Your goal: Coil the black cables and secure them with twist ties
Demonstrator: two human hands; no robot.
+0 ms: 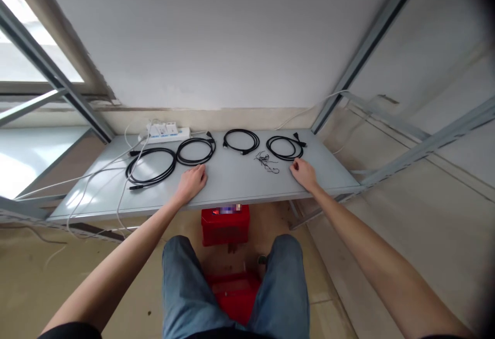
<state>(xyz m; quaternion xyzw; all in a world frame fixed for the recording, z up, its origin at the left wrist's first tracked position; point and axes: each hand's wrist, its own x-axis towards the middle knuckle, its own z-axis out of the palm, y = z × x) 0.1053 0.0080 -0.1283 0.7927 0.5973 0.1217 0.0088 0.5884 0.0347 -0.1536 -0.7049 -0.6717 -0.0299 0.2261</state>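
Several coiled black cables lie on a grey metal shelf [240, 184]. My left hand [191, 181] rests curled in a loose fist near the front edge, just below the second coil from the left [193, 163]. The leftmost coil [154, 179] lies beyond it to the left, its plug ends showing. My right hand [303, 174], also closed, sits right below the rightmost coil [285, 138]. Left of that hand is a small tangle of thin black ties [266, 162]. Another coil [242, 131] lies farther back between the hands. Neither fist shows anything in it.
A white power strip [170, 135] with plugged-in adapters stands at the shelf's back left. Loose white cords [91, 174] trail over the left side and hang down. Metal uprights [367, 45] flank the shelf. Underneath is a red box [225, 230]; a red seat [237, 297] shows between my legs.
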